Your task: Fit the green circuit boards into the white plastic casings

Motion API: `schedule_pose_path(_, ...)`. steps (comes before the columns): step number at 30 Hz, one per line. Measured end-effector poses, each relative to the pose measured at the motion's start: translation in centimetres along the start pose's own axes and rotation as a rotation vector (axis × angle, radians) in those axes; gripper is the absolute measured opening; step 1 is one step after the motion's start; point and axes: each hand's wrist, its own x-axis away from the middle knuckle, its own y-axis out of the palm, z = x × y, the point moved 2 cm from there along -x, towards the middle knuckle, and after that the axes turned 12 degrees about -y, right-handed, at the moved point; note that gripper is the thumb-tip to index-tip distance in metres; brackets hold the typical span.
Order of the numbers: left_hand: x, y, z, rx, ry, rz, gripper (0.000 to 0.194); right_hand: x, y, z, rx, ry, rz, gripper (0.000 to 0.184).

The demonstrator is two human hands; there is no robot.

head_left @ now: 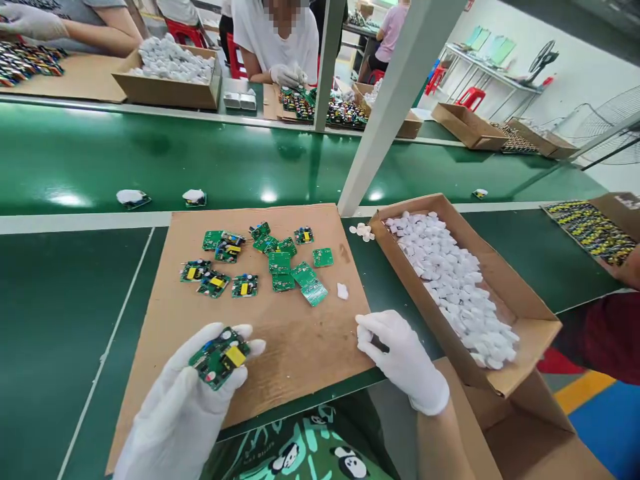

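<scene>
My left hand (185, 407), in a white glove, holds a green circuit board (220, 357) with a yellow part, its component side facing up. Gloved as well, my right hand (400, 353) hovers over the right edge of the cardboard sheet (300, 347). Its thumb and index finger are pinched together; whatever is between them is too small to make out. Beyond the hands lie several circuit boards (245, 285), some with components up, others showing bare green backs (313, 292). One small white piece (343, 291) rests beside them on the cardboard.
At right stands a cardboard box (530, 327) of white pieces (450, 287), with small white discs (363, 231) near its corner. A slanted metal post (395, 113) rises behind the sheet. Boards with white pieces (133, 198) sit on the green belt (225, 160). Co-workers (277, 40) sit opposite.
</scene>
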Motion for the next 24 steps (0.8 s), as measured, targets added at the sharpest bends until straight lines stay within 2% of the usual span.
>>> schedule_pose_path(2,0.1,1.3,-0.3,-0.041,-0.012,-0.027,0.035,-0.5,0.2,-0.7,-0.114,-0.014,0.093,0.043)
schedule_pose_path(5,0.4,3.5,-1.2,-0.052,-0.066,-0.112,0.032,-1.7,0.4,-2.5,-0.464,0.003,0.244,0.048)
schedule_pose_path(7,0.5,4.4,-1.9,-0.037,-0.1,-0.154,0.031,-2.5,0.7,-3.7,-0.725,0.019,0.26,0.05)
schedule_pose_path(9,0.4,4.7,-2.4,-0.023,-0.128,-0.176,0.031,-3.4,0.8,-4.6,-0.885,0.037,0.243,0.051)
schedule_pose_path(11,0.3,4.7,-2.7,-0.012,-0.153,-0.196,0.031,-4.1,0.9,-5.1,-0.917,0.028,0.221,0.047)
schedule_pose_path(14,0.0,4.5,-2.8,0.005,-0.173,-0.242,0.03,-4.9,1.0,-5.5,-0.832,-0.065,0.206,0.036)
schedule_pose_path(19,-0.1,4.8,-2.6,0.006,-0.162,-0.305,0.03,-5.7,1.3,-6.2,-0.676,-0.151,0.281,0.026)
schedule_pose_path(24,-0.2,5.0,-2.8,-0.053,-0.138,-0.288,0.029,-6.4,1.7,-7.3,-0.863,-0.095,0.304,0.025)
